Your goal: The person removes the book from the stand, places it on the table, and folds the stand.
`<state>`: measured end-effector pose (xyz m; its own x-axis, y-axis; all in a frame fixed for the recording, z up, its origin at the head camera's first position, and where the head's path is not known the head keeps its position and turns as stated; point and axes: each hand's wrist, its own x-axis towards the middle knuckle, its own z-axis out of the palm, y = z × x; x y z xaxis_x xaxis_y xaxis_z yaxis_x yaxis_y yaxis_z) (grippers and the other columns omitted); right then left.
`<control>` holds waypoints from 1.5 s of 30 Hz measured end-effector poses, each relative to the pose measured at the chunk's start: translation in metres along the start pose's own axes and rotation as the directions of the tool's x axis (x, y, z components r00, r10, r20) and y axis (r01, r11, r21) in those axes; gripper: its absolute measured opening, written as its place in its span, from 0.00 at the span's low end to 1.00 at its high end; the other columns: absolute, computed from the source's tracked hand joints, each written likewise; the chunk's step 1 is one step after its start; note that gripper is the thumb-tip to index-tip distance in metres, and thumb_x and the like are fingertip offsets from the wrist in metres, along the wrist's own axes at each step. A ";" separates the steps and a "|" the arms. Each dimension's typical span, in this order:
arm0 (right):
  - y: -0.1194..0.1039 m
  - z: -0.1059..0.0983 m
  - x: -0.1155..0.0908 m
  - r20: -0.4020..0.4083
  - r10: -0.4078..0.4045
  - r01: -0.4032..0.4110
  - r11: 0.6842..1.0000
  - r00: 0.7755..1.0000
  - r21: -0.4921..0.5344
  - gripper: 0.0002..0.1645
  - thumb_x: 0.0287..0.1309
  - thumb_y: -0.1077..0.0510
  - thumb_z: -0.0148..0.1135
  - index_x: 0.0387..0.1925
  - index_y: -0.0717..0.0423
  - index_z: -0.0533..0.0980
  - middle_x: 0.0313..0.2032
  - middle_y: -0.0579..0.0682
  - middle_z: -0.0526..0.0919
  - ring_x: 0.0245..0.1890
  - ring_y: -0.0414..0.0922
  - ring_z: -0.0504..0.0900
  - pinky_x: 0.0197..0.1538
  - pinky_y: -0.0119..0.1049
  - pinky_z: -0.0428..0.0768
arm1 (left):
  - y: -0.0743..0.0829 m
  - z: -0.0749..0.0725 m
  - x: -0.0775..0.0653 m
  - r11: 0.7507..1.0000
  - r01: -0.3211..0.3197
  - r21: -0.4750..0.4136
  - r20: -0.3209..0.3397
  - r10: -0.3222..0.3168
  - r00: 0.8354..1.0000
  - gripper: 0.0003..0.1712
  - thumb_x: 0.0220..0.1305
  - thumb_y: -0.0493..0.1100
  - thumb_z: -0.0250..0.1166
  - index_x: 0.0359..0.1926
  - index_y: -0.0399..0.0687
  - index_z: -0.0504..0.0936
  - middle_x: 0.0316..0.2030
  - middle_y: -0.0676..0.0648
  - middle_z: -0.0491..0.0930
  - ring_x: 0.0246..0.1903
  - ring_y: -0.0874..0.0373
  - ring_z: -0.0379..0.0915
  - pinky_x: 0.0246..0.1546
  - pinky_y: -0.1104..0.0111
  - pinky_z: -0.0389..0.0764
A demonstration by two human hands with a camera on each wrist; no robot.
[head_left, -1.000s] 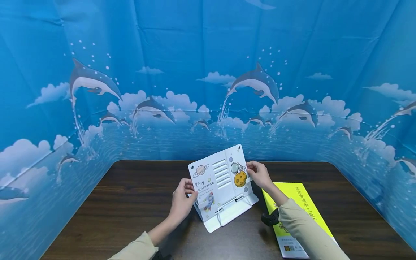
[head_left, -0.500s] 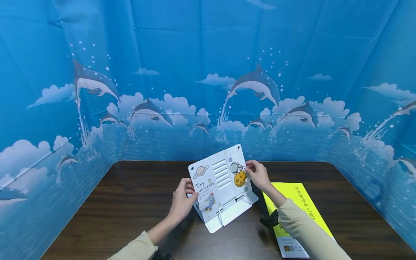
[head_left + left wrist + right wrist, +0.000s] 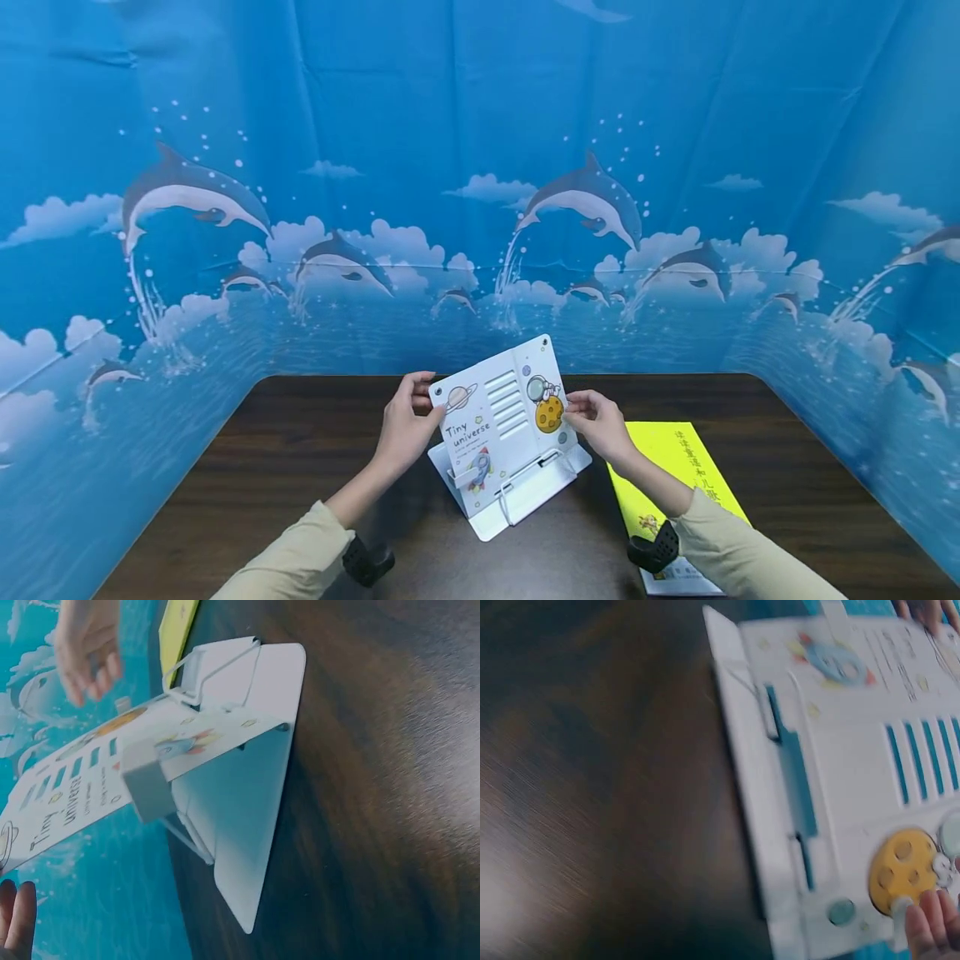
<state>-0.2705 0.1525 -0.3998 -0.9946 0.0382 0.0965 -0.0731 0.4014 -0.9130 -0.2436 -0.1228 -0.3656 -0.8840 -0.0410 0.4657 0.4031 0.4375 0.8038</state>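
Note:
A white book stand (image 3: pixel 495 425) with space drawings and the words "Tiny universe" stands tilted on the dark table, its panel propped above a base plate. My left hand (image 3: pixel 405 423) holds the panel's upper left edge, thumb at the front. In the left wrist view, two left fingers (image 3: pixel 20 919) show at the panel's corner. My right hand (image 3: pixel 602 427) is at the panel's right edge, beside the small white clip (image 3: pixel 901 919). Its fingers hang loosely in the left wrist view, apparently not gripping. Another clip (image 3: pixel 146 780) sticks out on the panel's left side.
A yellow book (image 3: pixel 678 467) lies flat to the right, partly under my right forearm. The dark wooden table (image 3: pixel 247 500) reaches back to a blue curtain (image 3: pixel 405 167) printed with dolphins. Wire page holders (image 3: pixel 506 504) rise from the stand's lower ledge.
My left hand has moved up along the panel's left edge toward its top corner, uncovering the left clip. My right hand has shifted slightly down. The stand is nearly where it was.

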 end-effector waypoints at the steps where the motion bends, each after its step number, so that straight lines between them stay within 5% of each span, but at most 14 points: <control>1: 0.001 0.003 -0.006 0.011 0.023 -0.023 1.000 1.000 0.018 0.21 0.53 0.63 0.61 0.49 0.66 0.72 0.37 0.55 0.79 0.36 0.47 0.77 0.39 0.35 0.80 | 0.000 -0.002 0.001 1.000 -0.006 -0.004 0.003 0.006 1.000 0.26 0.50 0.27 0.63 0.52 0.37 0.69 0.38 0.41 0.74 0.34 0.51 0.74 0.29 0.72 0.79; 15: 0.007 0.049 -0.076 0.085 0.237 -0.248 0.956 0.968 0.158 0.29 0.49 0.60 0.64 0.50 0.72 0.67 0.34 0.55 0.78 0.32 0.44 0.79 0.39 0.38 0.81 | 0.002 -0.011 -0.004 0.998 -0.052 -0.037 0.062 0.054 0.997 0.20 0.48 0.26 0.64 0.45 0.36 0.75 0.37 0.41 0.76 0.30 0.54 0.76 0.22 0.75 0.78; 23: 0.011 0.067 -0.078 0.088 0.250 -0.264 0.928 0.964 0.261 0.34 0.49 0.66 0.63 0.54 0.78 0.59 0.34 0.59 0.80 0.32 0.44 0.80 0.40 0.39 0.80 | 0.000 -0.011 -0.006 0.997 -0.063 -0.037 0.059 0.065 0.996 0.20 0.49 0.27 0.64 0.46 0.37 0.75 0.37 0.42 0.76 0.30 0.54 0.75 0.24 0.75 0.78; 30: 0.014 0.082 -0.076 0.013 0.221 -0.212 0.915 0.975 0.344 0.37 0.46 0.68 0.62 0.53 0.77 0.53 0.30 0.55 0.82 0.28 0.40 0.78 0.36 0.34 0.79 | -0.001 -0.011 -0.007 0.997 -0.069 -0.046 0.063 0.072 0.995 0.20 0.50 0.27 0.64 0.47 0.38 0.75 0.37 0.42 0.77 0.31 0.54 0.76 0.25 0.74 0.79; 38: 0.011 0.095 -0.076 -0.034 0.246 -0.199 0.850 0.969 0.488 0.38 0.48 0.72 0.60 0.53 0.75 0.47 0.23 0.51 0.77 0.21 0.40 0.80 0.30 0.32 0.81 | -0.002 -0.011 -0.007 0.996 -0.068 -0.050 0.063 0.071 0.995 0.20 0.50 0.27 0.64 0.47 0.38 0.75 0.36 0.42 0.77 0.30 0.54 0.75 0.24 0.75 0.78; 45: 0.009 0.100 -0.073 -0.068 0.275 -0.215 0.862 0.959 0.460 0.38 0.48 0.72 0.60 0.54 0.74 0.48 0.21 0.51 0.77 0.19 0.39 0.78 0.27 0.30 0.80 | -0.002 -0.011 -0.007 0.995 -0.085 -0.053 0.055 0.088 0.995 0.20 0.50 0.27 0.64 0.46 0.37 0.75 0.36 0.42 0.77 0.30 0.54 0.75 0.24 0.75 0.79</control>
<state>-0.2055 0.0616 -0.4552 -0.9689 0.2092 -0.1322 0.1171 -0.0831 -0.9896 -0.2354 -0.1337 -0.3666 -0.8569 0.0472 0.5134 0.4887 0.3912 0.7798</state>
